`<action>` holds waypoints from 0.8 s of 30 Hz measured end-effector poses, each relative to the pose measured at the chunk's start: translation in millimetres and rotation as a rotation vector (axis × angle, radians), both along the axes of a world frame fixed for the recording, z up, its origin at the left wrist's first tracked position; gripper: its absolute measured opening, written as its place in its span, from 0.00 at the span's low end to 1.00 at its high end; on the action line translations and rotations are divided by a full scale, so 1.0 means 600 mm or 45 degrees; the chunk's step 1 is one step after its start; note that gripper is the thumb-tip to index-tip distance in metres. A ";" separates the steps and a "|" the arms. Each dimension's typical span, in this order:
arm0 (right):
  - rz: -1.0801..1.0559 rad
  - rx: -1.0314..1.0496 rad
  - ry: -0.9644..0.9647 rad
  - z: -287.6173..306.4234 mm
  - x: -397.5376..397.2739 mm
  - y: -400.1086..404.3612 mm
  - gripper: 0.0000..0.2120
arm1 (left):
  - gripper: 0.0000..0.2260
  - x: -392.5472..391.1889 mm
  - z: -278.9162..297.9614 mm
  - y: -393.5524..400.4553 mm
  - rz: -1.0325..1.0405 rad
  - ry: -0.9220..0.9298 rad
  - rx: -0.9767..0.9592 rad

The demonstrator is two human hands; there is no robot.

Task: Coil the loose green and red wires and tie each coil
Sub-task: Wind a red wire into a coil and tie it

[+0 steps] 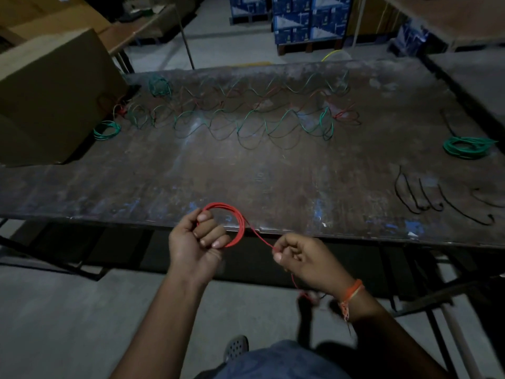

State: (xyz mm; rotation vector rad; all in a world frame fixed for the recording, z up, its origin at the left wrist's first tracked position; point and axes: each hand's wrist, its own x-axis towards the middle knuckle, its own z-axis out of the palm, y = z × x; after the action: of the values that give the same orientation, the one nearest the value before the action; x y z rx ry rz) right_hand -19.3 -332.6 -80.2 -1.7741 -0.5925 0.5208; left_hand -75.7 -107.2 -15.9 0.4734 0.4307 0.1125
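Observation:
My left hand (198, 240) grips a small red wire coil (238, 224) just over the near edge of the table (273, 181). A single red strand runs from the coil down to my right hand (303, 259), which pinches it between thumb and fingers; the tail hangs below that wrist. Loose green and red wires (246, 116) lie in wavy loops across the far half of the table. One green coil (464, 147) rests at the right, another green coil (107, 129) at the left by the box.
A large cardboard box (52, 97) stands on the table's left end. Several short black ties (437, 198) lie at the near right. A green tangle (159, 86) sits at the far left. Blue cartons (308, 20) are stacked behind on the floor.

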 end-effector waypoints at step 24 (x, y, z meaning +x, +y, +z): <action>0.155 0.092 -0.468 0.143 0.021 0.133 0.03 | 0.17 0.005 -0.040 0.034 -0.194 -0.131 1.574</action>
State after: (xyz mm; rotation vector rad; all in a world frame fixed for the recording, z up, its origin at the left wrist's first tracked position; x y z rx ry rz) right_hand -6.4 -252.6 5.5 -1.7834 -0.9672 0.2505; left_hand -72.5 -87.0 -39.8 1.7036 0.1757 0.2517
